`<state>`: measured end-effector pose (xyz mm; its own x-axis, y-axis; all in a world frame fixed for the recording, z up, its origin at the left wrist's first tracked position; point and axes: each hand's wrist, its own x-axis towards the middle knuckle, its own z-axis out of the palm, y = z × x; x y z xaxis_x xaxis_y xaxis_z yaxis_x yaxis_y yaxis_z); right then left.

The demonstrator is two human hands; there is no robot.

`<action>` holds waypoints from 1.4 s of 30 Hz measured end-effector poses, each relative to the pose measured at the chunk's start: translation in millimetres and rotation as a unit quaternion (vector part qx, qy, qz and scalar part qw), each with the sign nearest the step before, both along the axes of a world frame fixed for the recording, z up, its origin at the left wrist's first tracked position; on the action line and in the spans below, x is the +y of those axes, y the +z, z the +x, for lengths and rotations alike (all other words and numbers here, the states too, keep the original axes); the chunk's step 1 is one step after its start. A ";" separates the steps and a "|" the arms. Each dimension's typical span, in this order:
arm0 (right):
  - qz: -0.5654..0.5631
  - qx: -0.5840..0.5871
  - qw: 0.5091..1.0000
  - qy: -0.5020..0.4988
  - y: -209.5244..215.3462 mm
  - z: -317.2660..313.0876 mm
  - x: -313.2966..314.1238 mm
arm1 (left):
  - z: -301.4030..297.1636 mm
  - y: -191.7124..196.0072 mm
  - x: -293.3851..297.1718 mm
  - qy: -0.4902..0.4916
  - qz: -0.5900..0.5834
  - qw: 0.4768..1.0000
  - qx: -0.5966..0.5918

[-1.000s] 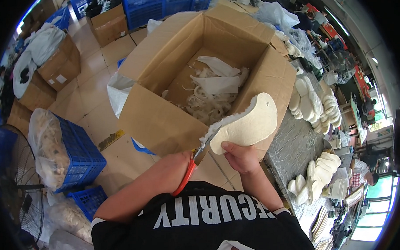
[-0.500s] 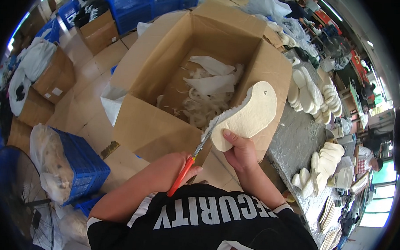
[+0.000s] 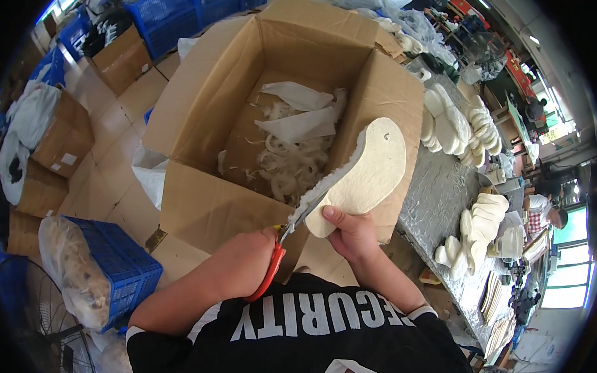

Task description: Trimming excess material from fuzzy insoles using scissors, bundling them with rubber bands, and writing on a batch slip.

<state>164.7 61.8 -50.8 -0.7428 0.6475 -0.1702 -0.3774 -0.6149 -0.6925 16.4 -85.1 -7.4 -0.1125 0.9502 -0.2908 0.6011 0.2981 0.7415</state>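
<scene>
Head camera: a cream insole (image 3: 368, 172) is held above the near right part of an open cardboard box (image 3: 203, 199), its far end (with a small dark mark close to the rim) over the right flap. The right hand (image 3: 353, 234) grips its near end, thumb flat on top and the other fingers mostly hidden beneath. The left hand (image 3: 250, 260) is closed round the red handles of a pair of scissors (image 3: 270, 274), whose blades lie at the insole's fluffy left edge; how far the blades are parted, I cannot tell. White trimmings (image 3: 293, 163) and pale sheets (image 3: 297, 127) lie inside the box. To the right, a grey table (image 3: 432, 204) bears a near pile of pale padded pieces (image 3: 486, 223) and a far pile of insoles (image 3: 449, 119). To the left stands a blue crate (image 3: 134, 279) with a bulging clear bag (image 3: 75, 264); farther off are more boxes (image 3: 67, 136).
</scene>
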 end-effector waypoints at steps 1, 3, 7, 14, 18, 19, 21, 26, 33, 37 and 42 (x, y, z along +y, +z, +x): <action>-0.001 0.003 1.000 0.003 0.3 -1.2 0.5 | -1.7 -2.1 -0.4 -0.004 0.010 1.000 0.012; 0.002 0.003 1.000 0.010 1.4 -3.2 1.9 | -5.2 -3.2 -1.4 -0.018 0.012 0.999 0.024; -0.001 -0.015 1.000 0.022 4.2 -4.4 5.5 | -9.3 4.8 -0.8 -0.023 -0.013 1.000 0.007; -0.003 -0.041 0.999 0.024 4.6 -8.7 2.0 | -12.8 1.0 0.9 -0.021 0.003 1.000 -0.012; 0.009 -0.039 0.999 0.020 4.8 -10.6 2.8 | -17.5 -3.6 1.9 -0.036 -0.002 0.999 -0.001; 0.008 -0.045 0.999 0.018 6.3 -11.0 2.7 | -18.2 -3.4 2.3 -0.038 0.000 0.999 0.009; 0.008 -0.048 0.999 0.018 8.8 -10.9 4.0 | -18.5 -2.4 1.9 -0.044 0.011 0.999 0.016; 0.021 -0.069 0.997 0.010 7.3 -13.5 6.1 | -21.7 -4.6 2.4 -0.074 0.030 0.997 0.018; -0.005 -0.076 0.997 0.019 11.5 -20.0 7.7 | -23.9 3.7 12.9 -0.033 0.015 0.999 -0.035; -0.006 -0.092 0.996 0.019 14.7 -23.7 12.9 | -26.4 6.3 14.7 -0.044 -0.028 0.998 -0.037; -0.011 -0.068 0.997 0.016 7.1 -31.3 21.1 | -30.0 -8.9 20.9 -0.003 -0.062 0.938 -0.341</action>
<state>133.5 82.9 -43.7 -0.7326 0.6181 -0.2850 -0.2603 -0.6412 -0.7219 -13.5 -64.2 -16.3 0.1452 0.9042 -0.4017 0.0010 0.4059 0.9139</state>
